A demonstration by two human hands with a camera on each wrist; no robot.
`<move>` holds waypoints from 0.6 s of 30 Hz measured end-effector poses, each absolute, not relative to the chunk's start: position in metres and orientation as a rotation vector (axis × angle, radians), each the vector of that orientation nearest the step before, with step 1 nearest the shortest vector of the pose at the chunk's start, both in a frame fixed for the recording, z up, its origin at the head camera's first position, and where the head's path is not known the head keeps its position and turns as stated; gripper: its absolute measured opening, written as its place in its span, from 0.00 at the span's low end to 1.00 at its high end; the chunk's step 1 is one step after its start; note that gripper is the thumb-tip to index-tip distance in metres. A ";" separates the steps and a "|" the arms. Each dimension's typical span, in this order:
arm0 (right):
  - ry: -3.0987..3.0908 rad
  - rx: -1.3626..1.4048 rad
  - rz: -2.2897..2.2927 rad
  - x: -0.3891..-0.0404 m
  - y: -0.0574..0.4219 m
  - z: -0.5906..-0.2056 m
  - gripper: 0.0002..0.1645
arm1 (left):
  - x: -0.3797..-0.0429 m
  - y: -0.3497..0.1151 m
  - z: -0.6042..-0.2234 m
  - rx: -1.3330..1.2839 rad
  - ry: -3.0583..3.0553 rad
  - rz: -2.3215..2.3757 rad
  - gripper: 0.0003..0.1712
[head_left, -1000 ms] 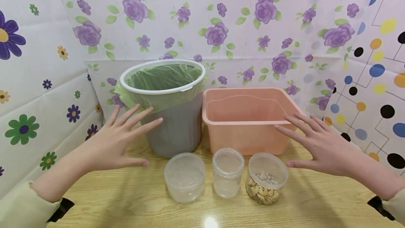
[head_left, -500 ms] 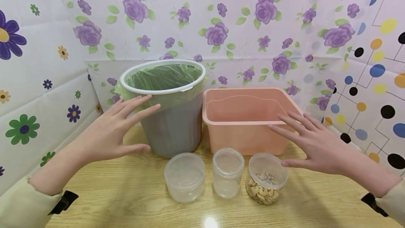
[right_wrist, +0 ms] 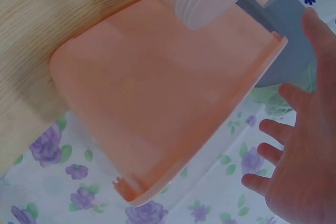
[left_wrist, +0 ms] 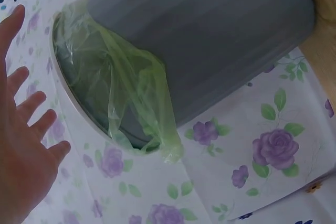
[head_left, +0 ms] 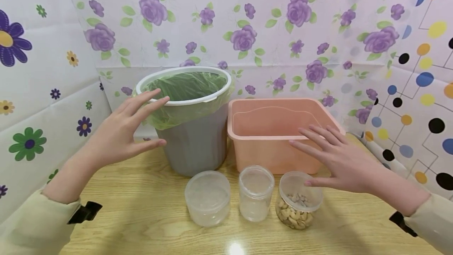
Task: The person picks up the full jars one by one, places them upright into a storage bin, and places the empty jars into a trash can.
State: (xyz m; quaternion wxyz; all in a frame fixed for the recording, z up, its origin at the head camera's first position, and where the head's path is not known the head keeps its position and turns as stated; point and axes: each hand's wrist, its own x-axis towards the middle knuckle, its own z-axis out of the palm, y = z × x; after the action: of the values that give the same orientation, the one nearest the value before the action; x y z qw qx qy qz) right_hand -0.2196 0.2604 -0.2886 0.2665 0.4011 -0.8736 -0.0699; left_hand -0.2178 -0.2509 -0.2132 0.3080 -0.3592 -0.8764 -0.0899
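My left hand (head_left: 122, 129) hovers with spread fingers at the near left side of a grey trash can (head_left: 194, 145), its fingertips overlapping the white rim in the head view. A green plastic bag (left_wrist: 126, 77) lines the can and folds out over its edge. My right hand (head_left: 339, 160) holds nothing, fingers extended before the pink plastic bin (head_left: 276, 152). Its thumb overlaps the lid of a clear jar of cashews (head_left: 295, 213). Left of that jar stand a narrow clear jar (head_left: 255, 204) and a wide clear jar (head_left: 207, 204), both lidded with nothing visible inside.
Everything stands on a wood-grain table (head_left: 159, 215). A flowered cloth (head_left: 212, 19) hangs behind the can and bin. Patterned cloths close off the left and right sides. The three jars form a row in front of the two large containers.
My left hand has risen toward the trash can's rim. My right hand has shifted left, toward the cashew jar and bin. The jars and containers have stayed put.
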 end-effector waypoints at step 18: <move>-2.300 1.204 -0.177 -0.221 0.227 -0.277 0.53 | -0.266 -0.261 -0.225 -0.905 -2.003 -0.454 0.33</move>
State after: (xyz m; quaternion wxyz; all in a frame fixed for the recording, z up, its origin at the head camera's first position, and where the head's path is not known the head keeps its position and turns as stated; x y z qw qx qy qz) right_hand -0.2207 0.2275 -0.2773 0.2667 0.4458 -0.8519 -0.0656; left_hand -0.2660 -0.2606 -0.2253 0.4337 -0.3631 -0.8043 -0.1821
